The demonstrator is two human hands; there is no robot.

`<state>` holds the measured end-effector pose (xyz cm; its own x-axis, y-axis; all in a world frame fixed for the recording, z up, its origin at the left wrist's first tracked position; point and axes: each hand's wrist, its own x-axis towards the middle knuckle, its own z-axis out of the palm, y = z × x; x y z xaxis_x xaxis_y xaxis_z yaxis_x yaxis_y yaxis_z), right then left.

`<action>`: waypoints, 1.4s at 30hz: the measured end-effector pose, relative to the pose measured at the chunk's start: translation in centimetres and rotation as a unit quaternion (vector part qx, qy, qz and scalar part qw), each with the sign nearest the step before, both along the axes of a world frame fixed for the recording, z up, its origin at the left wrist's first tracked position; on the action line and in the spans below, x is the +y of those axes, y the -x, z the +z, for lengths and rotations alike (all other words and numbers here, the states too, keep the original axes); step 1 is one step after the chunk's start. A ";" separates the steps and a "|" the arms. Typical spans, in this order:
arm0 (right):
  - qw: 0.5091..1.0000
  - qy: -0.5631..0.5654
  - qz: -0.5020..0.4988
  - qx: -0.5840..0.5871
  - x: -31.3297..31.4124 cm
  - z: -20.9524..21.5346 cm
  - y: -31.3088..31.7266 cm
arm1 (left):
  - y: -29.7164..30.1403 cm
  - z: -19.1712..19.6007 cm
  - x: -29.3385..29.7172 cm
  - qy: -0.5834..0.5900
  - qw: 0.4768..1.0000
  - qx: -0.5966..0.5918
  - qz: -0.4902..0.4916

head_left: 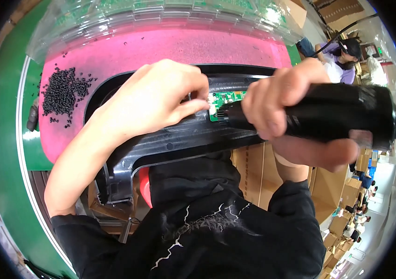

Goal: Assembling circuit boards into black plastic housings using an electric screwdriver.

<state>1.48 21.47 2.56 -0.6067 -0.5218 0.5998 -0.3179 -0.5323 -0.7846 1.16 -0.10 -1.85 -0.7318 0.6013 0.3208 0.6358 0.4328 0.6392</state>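
Observation:
A black plastic housing [174,139], long and curved, lies across the work surface. Inside it sits a green circuit board [226,96] with small parts on it. My right hand [277,100] is wrapped round a thick black electric screwdriver [347,109], whose ribbed nose points left at the board's near edge. Whether its tip touches the board I cannot tell. My left hand [161,93] rests over the housing, thumb and fingers pinched together at the board's left end. Whatever they pinch is too small or hidden to name.
Small black screws [63,95] are heaped on the pink mat [161,44] at the left, some scattered. Clear plastic trays [161,16] line the far edge. Cardboard boxes [328,186] stand at the right. A person in purple [344,60] sits at the far right.

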 end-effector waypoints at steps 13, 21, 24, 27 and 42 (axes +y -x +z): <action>0.998 -0.021 -0.043 0.039 3.2 4.0 -0.4 | 0.2 0.2 0.7 -0.135 0.986 -0.023 -0.096; 0.995 -0.028 -0.083 0.051 6.5 1.5 1.4 | 0.1 0.7 0.7 0.024 1.000 -0.004 -0.017; 0.993 -0.021 -0.110 0.035 7.4 0.9 1.4 | 0.2 0.7 1.1 0.050 0.998 -0.012 -0.024; 0.993 -0.011 -0.119 -0.005 7.3 0.3 1.5 | -0.2 0.5 0.9 0.079 0.996 -0.024 -0.023; 0.957 -0.153 -0.245 -0.034 5.0 0.7 1.2 | -0.2 2.0 0.7 0.049 0.999 -0.001 -0.012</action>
